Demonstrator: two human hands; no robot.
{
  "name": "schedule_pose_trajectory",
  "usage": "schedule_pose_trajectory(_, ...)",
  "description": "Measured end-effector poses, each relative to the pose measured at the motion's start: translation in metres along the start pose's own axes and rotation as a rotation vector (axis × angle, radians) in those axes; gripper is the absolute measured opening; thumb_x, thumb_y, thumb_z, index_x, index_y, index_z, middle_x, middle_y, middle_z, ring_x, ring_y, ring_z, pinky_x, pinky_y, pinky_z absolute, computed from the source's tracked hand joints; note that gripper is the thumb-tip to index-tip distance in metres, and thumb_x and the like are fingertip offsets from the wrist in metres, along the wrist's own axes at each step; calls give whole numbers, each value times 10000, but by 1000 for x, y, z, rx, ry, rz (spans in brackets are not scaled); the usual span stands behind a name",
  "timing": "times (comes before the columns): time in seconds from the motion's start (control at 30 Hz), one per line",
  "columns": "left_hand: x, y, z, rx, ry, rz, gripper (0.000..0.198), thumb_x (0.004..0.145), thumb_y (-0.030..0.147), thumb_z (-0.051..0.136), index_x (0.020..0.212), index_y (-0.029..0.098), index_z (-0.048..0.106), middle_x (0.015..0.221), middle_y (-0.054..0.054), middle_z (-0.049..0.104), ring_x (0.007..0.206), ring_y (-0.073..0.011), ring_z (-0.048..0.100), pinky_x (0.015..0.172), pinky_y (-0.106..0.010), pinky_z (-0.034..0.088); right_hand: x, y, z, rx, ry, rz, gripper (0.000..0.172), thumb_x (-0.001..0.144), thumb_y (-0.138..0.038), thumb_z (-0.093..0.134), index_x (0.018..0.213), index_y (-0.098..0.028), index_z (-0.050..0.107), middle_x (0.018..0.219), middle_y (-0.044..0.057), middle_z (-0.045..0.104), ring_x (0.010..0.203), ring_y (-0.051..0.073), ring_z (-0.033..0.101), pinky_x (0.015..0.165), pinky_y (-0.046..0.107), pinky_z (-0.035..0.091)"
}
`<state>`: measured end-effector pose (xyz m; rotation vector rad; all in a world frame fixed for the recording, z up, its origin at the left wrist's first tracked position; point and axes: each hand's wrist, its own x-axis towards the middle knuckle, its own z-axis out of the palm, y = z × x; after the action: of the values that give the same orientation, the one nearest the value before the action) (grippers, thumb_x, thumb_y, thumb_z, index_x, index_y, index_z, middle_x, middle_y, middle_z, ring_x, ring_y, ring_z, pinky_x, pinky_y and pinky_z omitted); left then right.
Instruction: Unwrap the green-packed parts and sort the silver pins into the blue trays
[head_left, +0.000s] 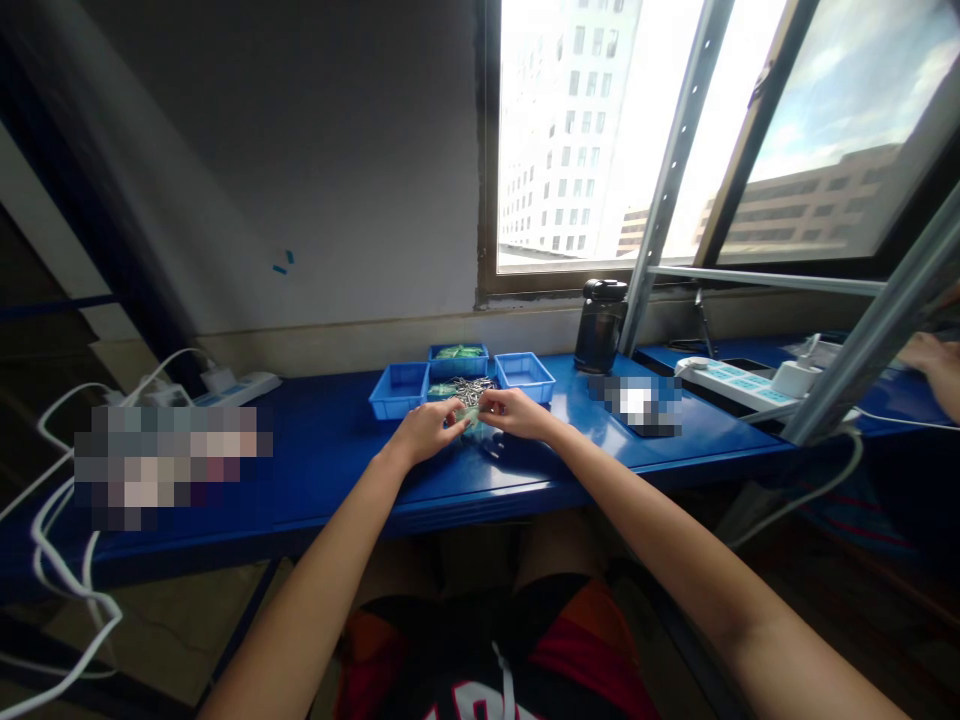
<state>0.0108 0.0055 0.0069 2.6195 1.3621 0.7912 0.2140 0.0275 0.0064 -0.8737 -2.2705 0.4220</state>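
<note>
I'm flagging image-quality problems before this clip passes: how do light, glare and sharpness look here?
Head view: the window is blown out almost to white, while the wall is dim; head view: glossy reflections on the blue table, right of the right hand; head view: fine detail between its fingertips and the left hand is too small to tell.

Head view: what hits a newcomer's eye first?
The bright window at upper right. Then, centre, the left hand and right hand, close together at a shiny metal pile. Blue trays surround that pile on the blue table.
</note>
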Motion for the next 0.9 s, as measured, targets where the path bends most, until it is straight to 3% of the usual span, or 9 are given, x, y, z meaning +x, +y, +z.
schedule_pose_trajectory(0.9, 0, 1, -1, 13, -37, -38, 243, 774, 413, 501, 798, 196, 609, 697, -5, 628, 609, -139, 553, 539, -230, 364, 0, 2, 1, -39, -52, 52, 162, 734, -269, 575, 833, -141, 569, 674, -1, 553, 584, 96, 477, 555, 200, 355)
